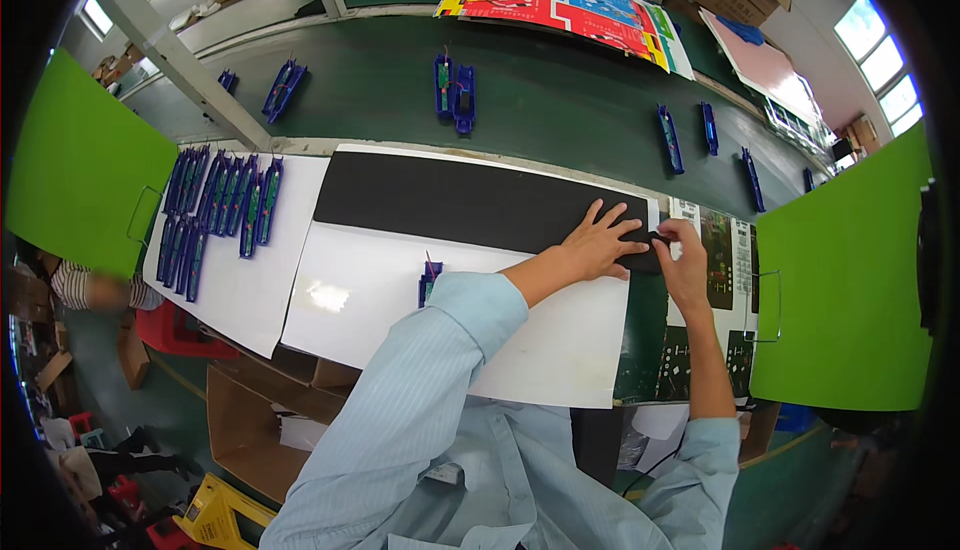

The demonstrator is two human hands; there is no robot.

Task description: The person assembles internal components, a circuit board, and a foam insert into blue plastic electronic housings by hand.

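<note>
1. Head view: the left hand (598,242) lies flat with fingers spread on the right end of a long black foam-like mat strip (470,205), apparently pinning it so it does not shift on the white glossy sheet (520,335) beneath.
2. The right hand (684,262) sits just beyond the left fingertips, its thumb and forefinger pinched on the strip's end corner; whether it grips the strip itself or some small dark piece there, I cannot tell.
3. Under the right wrist lie printed green-and-black circuit panels (718,250), close to hand.
4. Well left of the fingers, a batch of narrow blue plastic holders (215,205) lies in tidy rows on white paper, roughly a dozen; one more blue holder (429,280) stands by the left sleeve.
5. Beyond the fingertips, the dark green conveyor belt (560,100) carries about eight further blue holders, spaced out singly and in pairs.
</note>
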